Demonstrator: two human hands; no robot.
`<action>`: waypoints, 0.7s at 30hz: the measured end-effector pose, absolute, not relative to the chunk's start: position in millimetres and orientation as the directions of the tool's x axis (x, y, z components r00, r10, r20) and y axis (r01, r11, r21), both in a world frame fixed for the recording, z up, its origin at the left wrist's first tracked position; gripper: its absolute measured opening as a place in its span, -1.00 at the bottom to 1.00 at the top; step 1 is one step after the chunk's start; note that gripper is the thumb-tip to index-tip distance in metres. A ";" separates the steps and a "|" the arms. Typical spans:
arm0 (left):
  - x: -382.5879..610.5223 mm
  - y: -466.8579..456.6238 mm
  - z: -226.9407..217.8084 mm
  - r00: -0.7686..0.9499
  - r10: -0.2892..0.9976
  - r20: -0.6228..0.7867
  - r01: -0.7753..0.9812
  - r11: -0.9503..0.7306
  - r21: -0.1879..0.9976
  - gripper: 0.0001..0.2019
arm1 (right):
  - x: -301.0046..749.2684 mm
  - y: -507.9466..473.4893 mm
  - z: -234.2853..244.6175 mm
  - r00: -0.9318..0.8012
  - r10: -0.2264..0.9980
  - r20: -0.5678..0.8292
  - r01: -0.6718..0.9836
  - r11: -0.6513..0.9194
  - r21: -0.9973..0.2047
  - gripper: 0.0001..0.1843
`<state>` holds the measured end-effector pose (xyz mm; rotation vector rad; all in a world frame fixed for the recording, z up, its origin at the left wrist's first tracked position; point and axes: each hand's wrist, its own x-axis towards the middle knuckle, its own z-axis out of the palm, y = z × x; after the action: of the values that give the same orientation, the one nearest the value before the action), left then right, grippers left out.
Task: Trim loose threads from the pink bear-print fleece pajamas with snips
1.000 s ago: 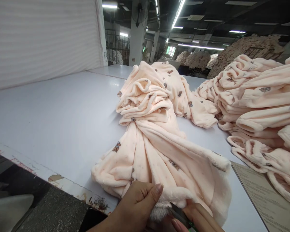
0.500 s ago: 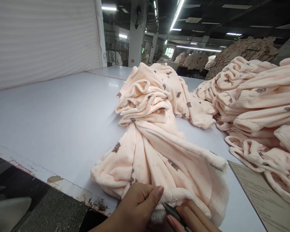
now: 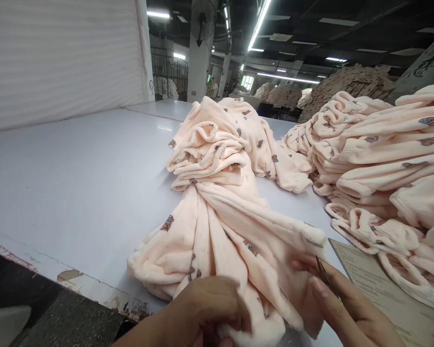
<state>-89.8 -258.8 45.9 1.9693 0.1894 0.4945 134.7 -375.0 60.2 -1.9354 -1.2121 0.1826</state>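
Where a white sheet (image 3: 65, 58) hung at the far left, it met a pale tabletop (image 3: 75, 188) whose front edge was chipped and stained. Right of that bare stretch lay the peach fleece garment (image 3: 224, 212), near the middle of the table, its far part heaped in loose rolls and its near part fanned out in pleats towards the person, with small brown and grey printed figures scattered over it.

At its near edge the left hand (image 3: 217, 303) was curled narrow, the plush fabric gathered at its fingers; exactly how the fingertips pressed could not be told, since they were partly hidden. The fleece looked soft, thick and limp, light where a single layer was lifted but probably heavier and draggy as a heap. It seemed hard to harm by squeezing, yet open to a stray nick, so a firm pinch on the thick, fluffy edge promised a surer hold than a loose pleat.

Further right, the right hand (image 3: 350, 299) held dark, pointed thread snips (image 3: 325, 274) between thumb and fingers, its fingertips against the garment's right side. Beyond it lay a printed cardboard sheet (image 3: 365, 270), partly under a tall pile of similar peach garments (image 3: 369, 154)
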 end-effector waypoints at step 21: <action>-8.3 -290.2 2.5 0.790 0.609 -0.066 0.321 -0.320 0.891 -0.82 | 124.3 -376.1 53.3 0.473 0.865 0.164 0.535 -0.134 -0.834 -0.57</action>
<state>-8.3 -290.2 2.5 1.9294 0.7016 0.3433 124.3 -376.1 53.3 -1.8057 -1.1848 0.4528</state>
